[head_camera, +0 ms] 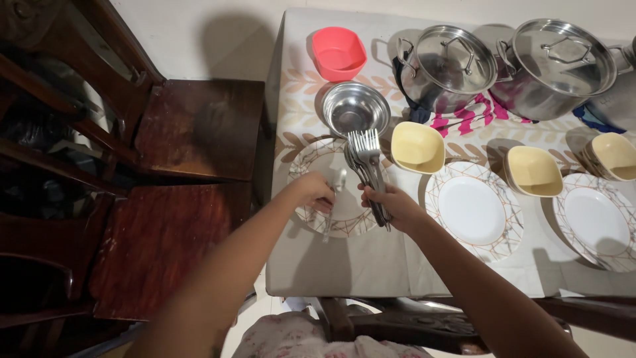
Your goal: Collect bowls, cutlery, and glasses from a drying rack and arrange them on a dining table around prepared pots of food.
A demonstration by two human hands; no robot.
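Head view: left hand (317, 191) pinching one utensil (334, 199) lengthwise over the plate (301, 166), right hand (391, 204) just beside, fingers clenched round forks (366, 159), tines pointing away.

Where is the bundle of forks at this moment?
In the head view, the forks are gripped in the right hand, tines pointing away, above the leftmost plate and just below the steel bowl.

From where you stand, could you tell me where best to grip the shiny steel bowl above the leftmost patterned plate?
The shiny steel bowl sits upright and open. I would probably pinch its thin far rim from above; the fork tines overlap its near rim, and the yellow bowl crowds its right.
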